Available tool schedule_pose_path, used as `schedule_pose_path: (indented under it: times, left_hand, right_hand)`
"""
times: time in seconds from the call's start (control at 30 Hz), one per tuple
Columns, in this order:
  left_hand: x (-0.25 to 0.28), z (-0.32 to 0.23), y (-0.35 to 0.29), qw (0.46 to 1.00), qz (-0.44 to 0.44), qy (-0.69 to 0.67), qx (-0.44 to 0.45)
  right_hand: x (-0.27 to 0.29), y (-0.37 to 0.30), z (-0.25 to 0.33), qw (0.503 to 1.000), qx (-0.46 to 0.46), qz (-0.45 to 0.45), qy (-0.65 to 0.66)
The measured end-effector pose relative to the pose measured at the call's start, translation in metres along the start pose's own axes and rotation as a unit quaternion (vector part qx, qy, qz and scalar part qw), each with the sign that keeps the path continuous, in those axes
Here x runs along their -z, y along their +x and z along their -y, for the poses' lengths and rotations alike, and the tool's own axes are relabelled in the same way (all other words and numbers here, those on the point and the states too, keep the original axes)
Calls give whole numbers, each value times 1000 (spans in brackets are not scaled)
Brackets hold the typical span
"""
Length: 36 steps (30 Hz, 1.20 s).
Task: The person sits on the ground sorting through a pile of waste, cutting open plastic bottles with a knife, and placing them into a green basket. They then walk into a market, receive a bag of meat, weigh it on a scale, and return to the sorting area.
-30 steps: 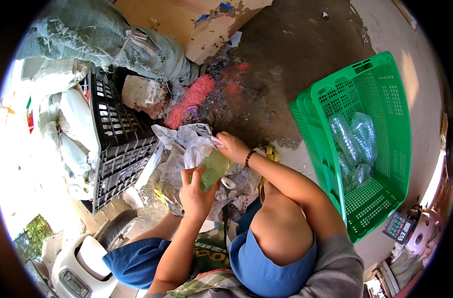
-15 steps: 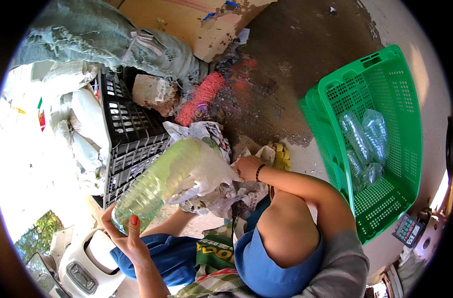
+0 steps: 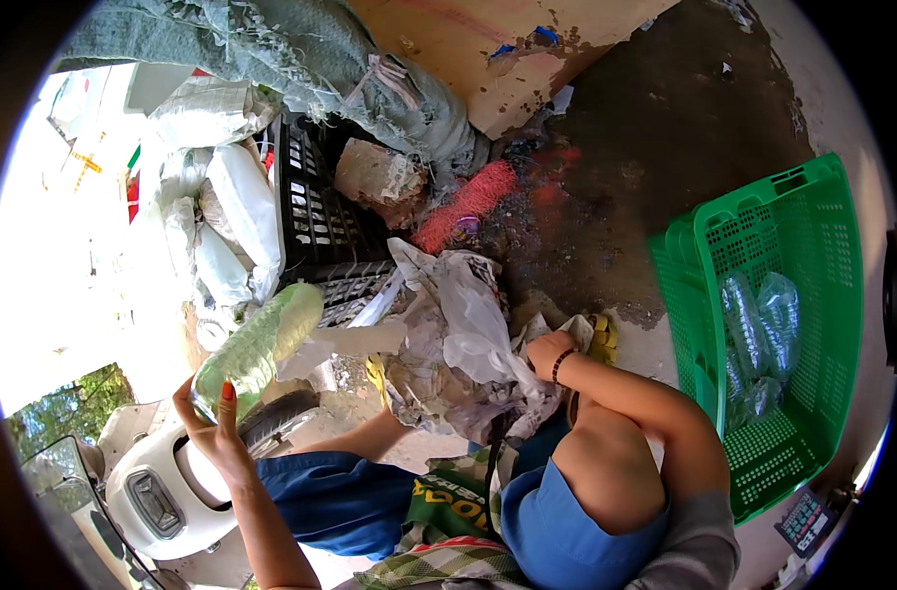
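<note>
At the left, my left hand [image 3: 212, 430] grips the base end of a large pale-green clear plastic bottle [image 3: 257, 344], which tilts up and to the right. My right hand [image 3: 549, 356], a dark bracelet on its wrist, is closed on the edge of a dirty, crumpled plastic bag [image 3: 424, 379] in front of my knees. Pale, thin plastic sheeting [image 3: 478, 329] hangs over that bag. The bottle's upper end is left of the bag, beside a pale strip of plastic; I cannot tell whether they touch.
To the right stands a green perforated basket [image 3: 704, 295] with several clear plastic bottles [image 3: 748, 320] inside. A black crate [image 3: 316, 187], a broken block [image 3: 379, 182], red netting [image 3: 468, 206] and a grey-green woven sack [image 3: 311, 59] lie ahead. A white scooter [image 3: 158, 492] is at lower left.
My left hand has drawn the bottle leftward, away from the white plastic it overlapped before. My right hand keeps its hold on the bag. The whole view has shifted a little.
</note>
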<state>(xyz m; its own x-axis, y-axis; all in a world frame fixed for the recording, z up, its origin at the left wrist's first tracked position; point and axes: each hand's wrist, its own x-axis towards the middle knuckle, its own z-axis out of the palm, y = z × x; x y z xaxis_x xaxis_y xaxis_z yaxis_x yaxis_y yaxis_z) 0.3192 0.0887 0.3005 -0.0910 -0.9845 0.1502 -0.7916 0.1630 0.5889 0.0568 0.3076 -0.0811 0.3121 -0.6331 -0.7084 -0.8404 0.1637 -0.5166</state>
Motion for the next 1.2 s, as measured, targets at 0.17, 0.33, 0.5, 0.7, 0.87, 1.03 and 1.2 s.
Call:
schedule_pose_path:
  times: [0.17, 0.33, 0.5, 0.7, 0.87, 1.03, 1.2]
  left_hand:
    - [0, 12, -9, 989, 4, -116, 94]
    - [-27, 14, -32, 963, 20, -196, 186]
    - [-56, 26, -42, 950, 30, -223, 215]
    - [-84, 33, -43, 943, 31, -239, 232]
    - [-99, 23, -46, 946, 72, -229, 218]
    - [-97, 19, -55, 914, 90, -269, 290]
    - [-78, 24, -48, 914, 80, -264, 298]
  right_hand:
    - [21, -19, 43, 977, 13, -188, -100]
    - [55, -39, 72, 967, 213, 82, -116]
    - [87, -52, 48, 993, 61, -36, -89]
    - [147, -79, 36, 969, 32, -244, -5]
    - [165, -46, 91, 826, 270, -442, 223]
    - [146, -10, 100, 756, 387, -504, 156]
    - [84, 17, 45, 843, 252, -455, 137]
